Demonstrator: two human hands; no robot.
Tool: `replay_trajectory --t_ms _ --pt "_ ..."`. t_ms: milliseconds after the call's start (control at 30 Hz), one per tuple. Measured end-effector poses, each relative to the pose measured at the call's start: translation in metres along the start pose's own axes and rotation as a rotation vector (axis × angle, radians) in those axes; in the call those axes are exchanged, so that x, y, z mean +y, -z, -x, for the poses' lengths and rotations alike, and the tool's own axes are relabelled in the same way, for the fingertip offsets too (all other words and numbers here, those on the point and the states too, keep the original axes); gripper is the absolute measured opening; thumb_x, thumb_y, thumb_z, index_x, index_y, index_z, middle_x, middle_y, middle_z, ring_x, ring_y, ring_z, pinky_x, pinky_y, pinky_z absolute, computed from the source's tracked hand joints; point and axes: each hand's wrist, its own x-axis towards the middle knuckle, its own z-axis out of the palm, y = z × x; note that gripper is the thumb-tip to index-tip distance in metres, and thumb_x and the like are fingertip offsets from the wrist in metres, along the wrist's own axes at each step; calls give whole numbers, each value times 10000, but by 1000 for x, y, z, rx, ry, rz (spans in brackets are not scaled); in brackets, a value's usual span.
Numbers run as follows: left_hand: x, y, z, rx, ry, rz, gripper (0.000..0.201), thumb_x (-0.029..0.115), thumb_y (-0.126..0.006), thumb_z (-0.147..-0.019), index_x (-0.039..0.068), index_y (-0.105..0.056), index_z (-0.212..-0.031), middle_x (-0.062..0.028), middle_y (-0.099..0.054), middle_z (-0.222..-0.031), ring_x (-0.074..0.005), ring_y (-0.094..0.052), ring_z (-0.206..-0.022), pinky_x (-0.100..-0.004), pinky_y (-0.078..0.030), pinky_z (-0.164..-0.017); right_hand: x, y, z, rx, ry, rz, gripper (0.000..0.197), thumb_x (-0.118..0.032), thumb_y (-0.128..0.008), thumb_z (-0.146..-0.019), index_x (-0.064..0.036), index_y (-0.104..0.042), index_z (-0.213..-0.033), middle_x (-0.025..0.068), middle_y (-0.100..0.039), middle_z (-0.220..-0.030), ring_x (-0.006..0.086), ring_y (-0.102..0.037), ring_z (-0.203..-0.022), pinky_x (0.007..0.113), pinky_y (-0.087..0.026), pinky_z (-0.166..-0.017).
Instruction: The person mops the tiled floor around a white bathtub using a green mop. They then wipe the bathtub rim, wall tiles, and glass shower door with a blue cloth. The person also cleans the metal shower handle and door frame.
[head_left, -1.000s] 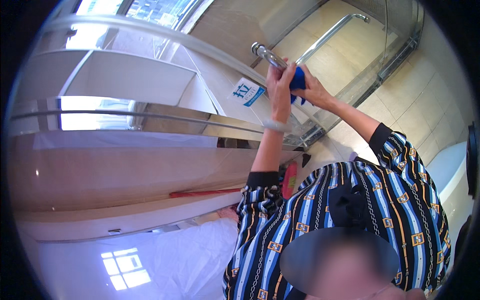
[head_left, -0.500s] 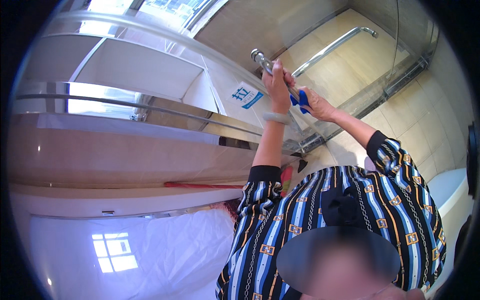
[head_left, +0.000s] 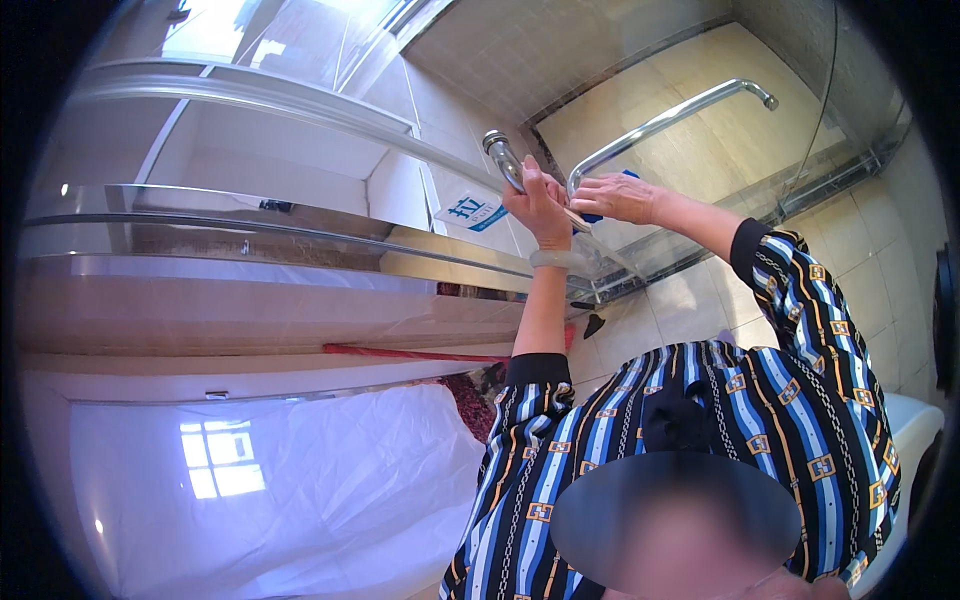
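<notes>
My left hand point(head_left: 540, 210) is wrapped round a chrome door handle point(head_left: 502, 158) on a glass door, just below the handle's upper bend. A pale bangle point(head_left: 556, 259) sits on that wrist. Close beside it, my right hand point(head_left: 618, 198) presses a blue cloth point(head_left: 592, 217) against the lower part of the same handle. Most of the cloth is hidden under the fingers. Beyond my hands, a second bent chrome bar point(head_left: 665, 122) shows through the glass; I cannot tell whether it is a reflection.
A blue and white sticker point(head_left: 472, 212) is on the glass left of the handle. A long metal rail point(head_left: 300, 232) runs along the left. White sheeting point(head_left: 370, 490) lies at lower left, near a red strip point(head_left: 420, 354). Tiled floor point(head_left: 690, 300) shows below my arms.
My right hand has turned flatter over the handle, covering more of the blue cloth. My left hand keeps its grip. The whole view has shifted slightly.
</notes>
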Motion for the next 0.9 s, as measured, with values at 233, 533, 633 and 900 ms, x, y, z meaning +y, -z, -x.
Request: replay_trajectory --t_ms 233,533,633,900 --pt "1 4 -3 -36 -46 -3 318 227 -561 -928 99 -406 -681 40 -360 -504 -48 -309 -386 -228 -252 -354 -8 -23 -5 328 38 333 475 -219 -465 -870 -167 -432 -1340 55 -358 -1450 198 -345 -1325 415 -178 -1137" --pt "4 11 1 -22 -27 -1 294 229 -569 -921 101 -419 -703 43 -353 -507 -47 -297 -382 -223 -259 -353 69 71 92 513 -184 946 539 -175 -577 -826 -281 -493 -1347 -32 -463 -1410 123 -395 -1333 472 -293 -1035" --pt "4 11 4 -11 -61 -9 306 239 -567 -922 104 -412 -696 42 -351 -505 -51 -298 -381 -229 -260 -354 70 93 115 963 -719 789 562 -89 -662 -756 -216 -535 -1289 24 -547 -1250 216 -513 -1133 420 -370 -912" --pt "-5 1 2 -58 -16 -9 332 246 -557 -935 112 -393 -680 37 -352 -504 -61 -309 -384 -235 -266 -361 -16 -24 7 658 -248 364 474 -73 -635 -757 -291 -565 -1171 42 -512 -1079 255 -567 -1014 329 -540 -756"
